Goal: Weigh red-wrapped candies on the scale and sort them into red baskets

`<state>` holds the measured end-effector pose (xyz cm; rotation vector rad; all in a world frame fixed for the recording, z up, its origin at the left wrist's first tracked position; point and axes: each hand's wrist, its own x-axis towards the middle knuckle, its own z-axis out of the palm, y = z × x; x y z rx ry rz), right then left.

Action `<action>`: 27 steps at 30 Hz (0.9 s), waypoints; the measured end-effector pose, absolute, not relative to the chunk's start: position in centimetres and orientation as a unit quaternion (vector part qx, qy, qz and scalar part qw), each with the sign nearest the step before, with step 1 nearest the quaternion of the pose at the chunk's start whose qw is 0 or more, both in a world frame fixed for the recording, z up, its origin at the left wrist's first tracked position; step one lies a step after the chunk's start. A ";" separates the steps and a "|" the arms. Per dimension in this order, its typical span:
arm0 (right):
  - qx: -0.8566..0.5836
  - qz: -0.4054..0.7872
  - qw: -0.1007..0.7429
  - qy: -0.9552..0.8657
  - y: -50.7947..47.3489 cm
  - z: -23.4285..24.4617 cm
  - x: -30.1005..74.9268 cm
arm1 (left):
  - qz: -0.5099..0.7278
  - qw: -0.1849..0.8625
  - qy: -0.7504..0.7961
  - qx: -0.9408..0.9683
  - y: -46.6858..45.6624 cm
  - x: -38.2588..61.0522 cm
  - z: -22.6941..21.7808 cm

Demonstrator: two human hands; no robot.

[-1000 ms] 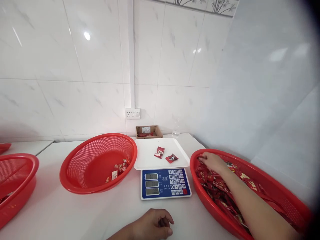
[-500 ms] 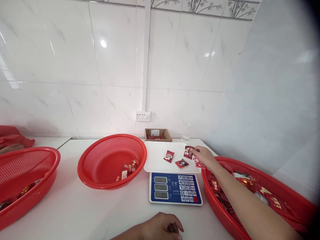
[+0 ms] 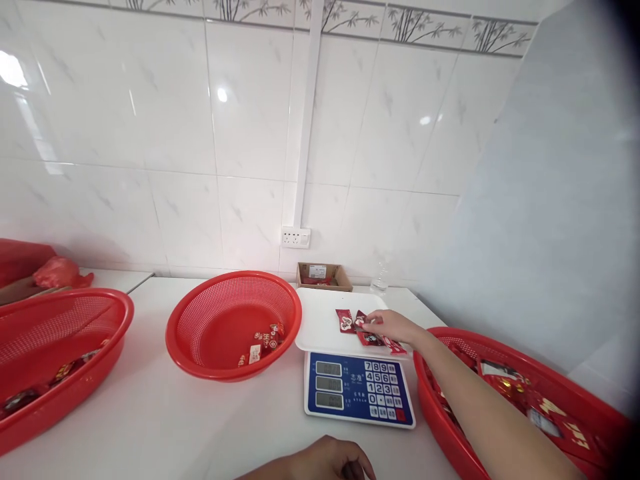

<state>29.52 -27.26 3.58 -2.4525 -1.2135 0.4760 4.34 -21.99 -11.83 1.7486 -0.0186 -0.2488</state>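
My right hand point(image 3: 393, 325) reaches over the white scale tray point(image 3: 320, 340), its fingertips closed on a small red snack packet point(image 3: 359, 319). Close by on the tray lie another red packet point(image 3: 345, 321) to the left and a dark red packet point(image 3: 369, 339) just under the fingers. A further red and white packet point(image 3: 395, 346) shows beneath the hand at the tray's right edge. Low in the view, my left hand point(image 3: 333, 460) hovers or rests in front of the blue scale panel point(image 3: 357, 390). Its fingers are loosely bent, partly cut off by the frame, with nothing visible in them.
A red basket point(image 3: 183, 333) with a few packets stands left of the scale. Another red basket point(image 3: 117, 327) is at the far left. On the right, a red basket point(image 3: 433, 393) holds several packets. Behind the tray are a cardboard box point(image 3: 340, 279) and clear bottle point(image 3: 380, 277).
My right hand has moved left across the tray, bringing the held packet in among the others. The whole view has shifted slightly. My left hand sits a little lower in the frame.
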 end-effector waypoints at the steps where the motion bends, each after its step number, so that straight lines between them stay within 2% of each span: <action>1: -0.866 0.177 0.166 -0.437 -27.4 3.7 29.3 | -0.111 0.633 -0.009 0.766 -22.0 4.3 -11.9; 8: -0.889 0.178 0.068 -0.418 -27.9 3.9 27.9 | -0.104 0.636 -0.001 0.765 -22.1 4.1 -11.6; 12: -0.898 0.152 0.078 -0.405 -27.9 3.8 28.0 | -0.114 0.627 0.001 0.771 -22.1 4.2 -11.8; 15: -0.900 0.125 0.131 -0.397 -27.8 3.7 28.6 | -0.117 0.617 -0.002 0.778 -22.1 4.2 -12.0; 20: -0.887 0.107 0.266 -0.361 -27.4 3.2 29.3 | -0.107 0.620 -0.006 0.777 -22.1 4.4 -12.1; 27: -0.821 0.182 0.468 -0.272 -26.5 2.3 28.8 | -0.099 0.637 -0.006 0.764 -22.2 4.4 -11.3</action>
